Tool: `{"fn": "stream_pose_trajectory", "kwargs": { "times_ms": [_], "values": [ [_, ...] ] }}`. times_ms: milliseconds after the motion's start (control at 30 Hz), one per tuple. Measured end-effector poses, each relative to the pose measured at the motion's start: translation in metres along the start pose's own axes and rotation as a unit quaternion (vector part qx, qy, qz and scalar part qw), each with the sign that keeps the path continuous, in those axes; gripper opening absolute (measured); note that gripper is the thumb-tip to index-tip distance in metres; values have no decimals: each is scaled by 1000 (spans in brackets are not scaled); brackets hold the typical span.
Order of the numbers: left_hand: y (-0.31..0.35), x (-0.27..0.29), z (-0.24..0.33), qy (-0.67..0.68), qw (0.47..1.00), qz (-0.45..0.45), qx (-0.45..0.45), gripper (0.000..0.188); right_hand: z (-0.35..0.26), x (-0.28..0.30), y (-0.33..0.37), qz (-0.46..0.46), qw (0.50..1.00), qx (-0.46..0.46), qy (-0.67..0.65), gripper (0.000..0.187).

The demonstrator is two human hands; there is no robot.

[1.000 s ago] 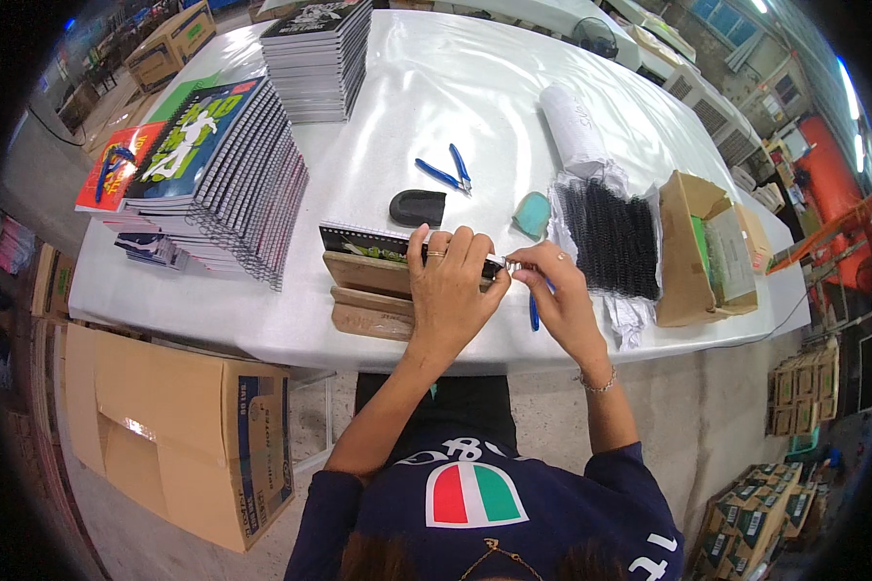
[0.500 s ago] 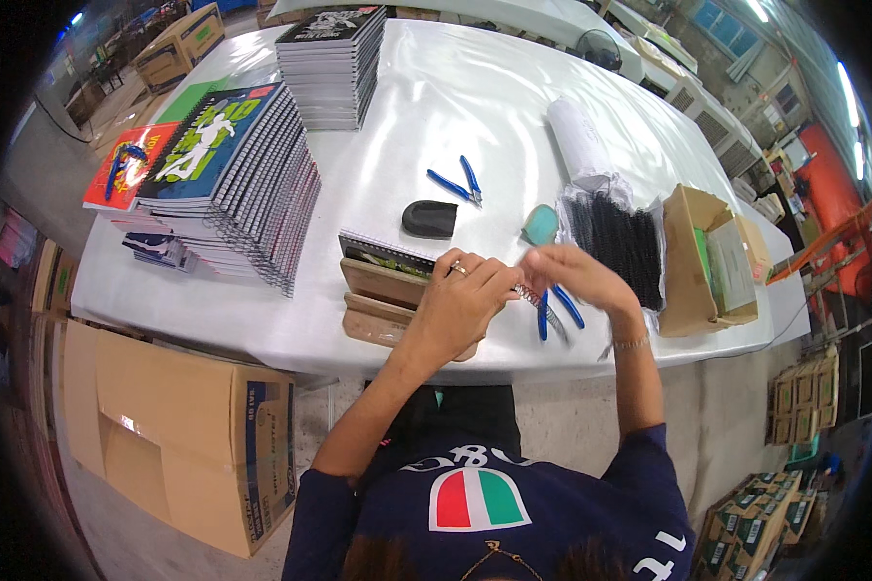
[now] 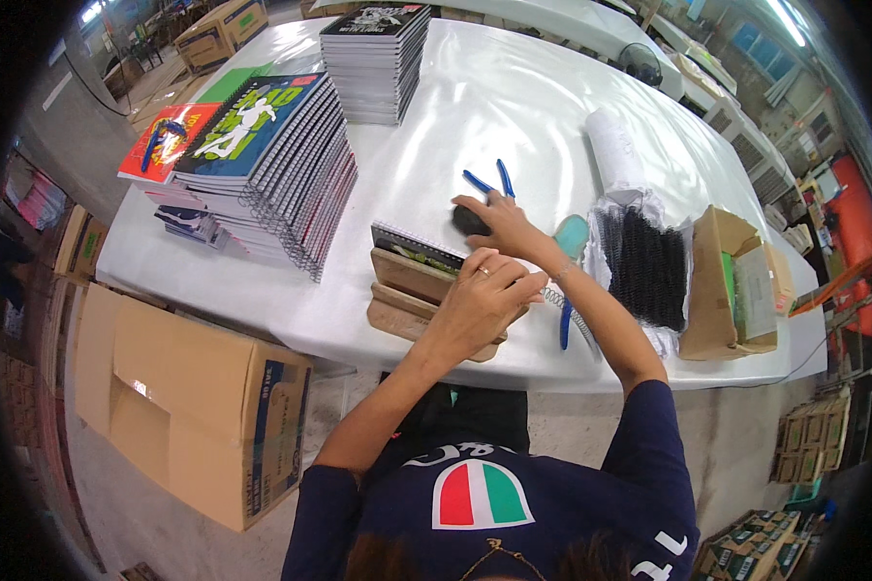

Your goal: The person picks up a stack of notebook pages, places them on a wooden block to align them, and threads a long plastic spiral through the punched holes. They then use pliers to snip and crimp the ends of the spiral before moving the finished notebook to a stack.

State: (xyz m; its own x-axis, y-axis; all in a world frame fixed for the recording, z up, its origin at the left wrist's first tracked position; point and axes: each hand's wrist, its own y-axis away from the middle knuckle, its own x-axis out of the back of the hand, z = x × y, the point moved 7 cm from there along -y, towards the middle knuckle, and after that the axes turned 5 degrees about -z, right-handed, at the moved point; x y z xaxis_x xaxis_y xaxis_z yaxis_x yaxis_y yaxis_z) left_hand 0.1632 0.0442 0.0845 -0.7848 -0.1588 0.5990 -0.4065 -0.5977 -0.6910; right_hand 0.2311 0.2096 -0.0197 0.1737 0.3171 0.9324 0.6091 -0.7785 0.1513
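Observation:
My left hand (image 3: 484, 295) is closed on the punched top edge of a notebook (image 3: 419, 250), which stands in a wooden holder (image 3: 397, 312). A thin spiral wire coil (image 3: 583, 324) trails right from beside its fingertips. My right hand (image 3: 504, 225) reaches across in front, its thumb and fingers around a small black rounded object (image 3: 469, 219), blurred by motion. Just beyond that hand lie blue-handled pliers (image 3: 504, 177), partly covered by it. A second blue-handled tool (image 3: 565, 324) lies beside the coil, largely behind my right forearm. Right of my right wrist is a teal rounded piece (image 3: 572, 235).
Tall stacks of spiral notebooks (image 3: 291, 184) and black-covered notebooks (image 3: 373, 68) stand at the left and back. On the right are a bundle of black coils (image 3: 644, 266), a white roll (image 3: 613, 150) and an open cardboard box (image 3: 700, 290). A large carton (image 3: 170, 407) sits below the table's left edge.
My right hand has left the coil beside my left hand and moved up and left to the black object. My left hand stays at the notebook. The whole view has shifted slightly.

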Motion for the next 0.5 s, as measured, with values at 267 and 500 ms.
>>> {"fn": "stream_pose_trajectory", "kwargs": {
  "times_ms": [267, 500],
  "values": [
    [1, -1, 0, 11, 1000, -13, -6, 23, 43, 0, 77, -47, 999, -17, -7, 89],
    [-5, 0, 2, -11, 1000, -4, 5, 22, 37, 21, 98, -21, 942, 18, -334, 82]
  ]
}}
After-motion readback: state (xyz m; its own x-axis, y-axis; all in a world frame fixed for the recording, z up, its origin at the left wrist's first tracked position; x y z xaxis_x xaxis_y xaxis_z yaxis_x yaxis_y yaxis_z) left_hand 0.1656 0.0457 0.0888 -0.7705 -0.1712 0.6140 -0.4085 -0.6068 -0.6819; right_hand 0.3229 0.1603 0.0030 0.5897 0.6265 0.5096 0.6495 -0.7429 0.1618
